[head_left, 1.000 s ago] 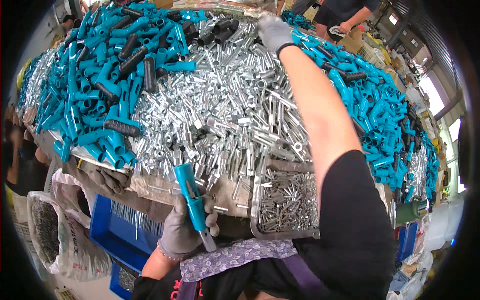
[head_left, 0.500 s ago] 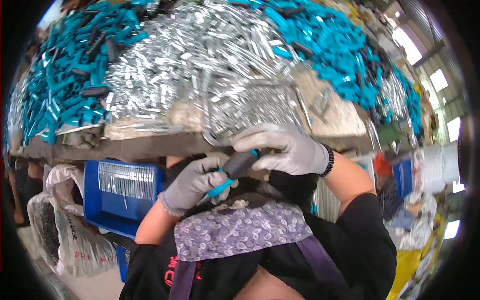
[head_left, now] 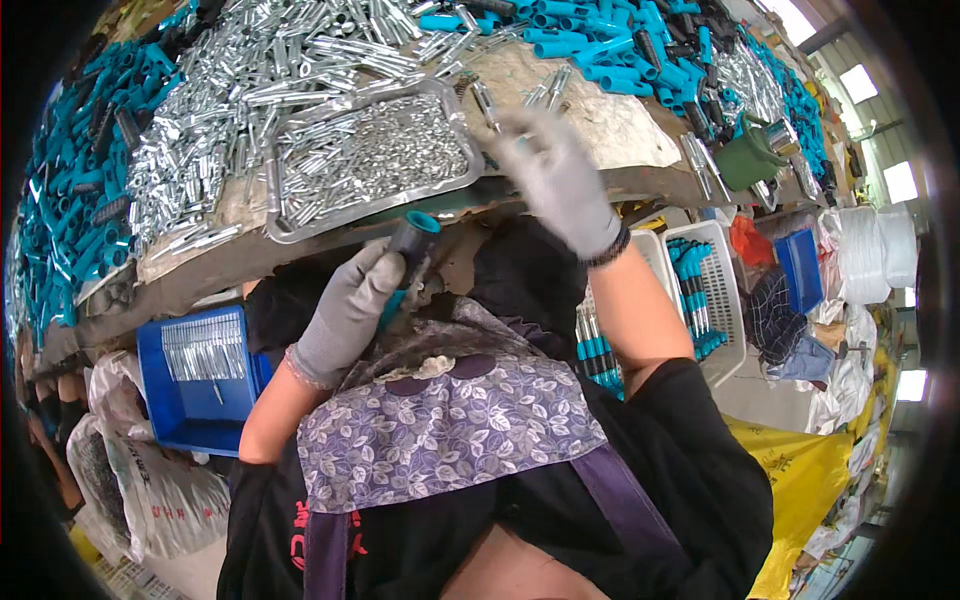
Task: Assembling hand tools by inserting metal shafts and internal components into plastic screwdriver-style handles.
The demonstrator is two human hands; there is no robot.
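My left hand [head_left: 348, 308], in a grey glove, is closed around a black and teal tool handle [head_left: 411, 242]. The handle tilts upward, with its round teal open end on top. My gloved right hand [head_left: 558, 180] is over the bench's front edge, its fingers smeared by motion. Close to those fingertips is a slim metal piece [head_left: 485, 104]; whether they grip it cannot be made out. A clear shallow tray [head_left: 462, 118] of small metal parts lies to the left of that hand.
Behind the tray spread heaps of silver metal tubes [head_left: 330, 45] and teal handles [head_left: 590, 40]. A green container [head_left: 745, 160] stands at the right. Below the bench are a blue bin [head_left: 205, 432] with metal rods and a white basket [head_left: 735, 340] with teal-and-black tools.
My right hand has left the handle and moved up to the bench beside the tray. My left hand still holds the handle, now tilted more upright. The view has shifted.
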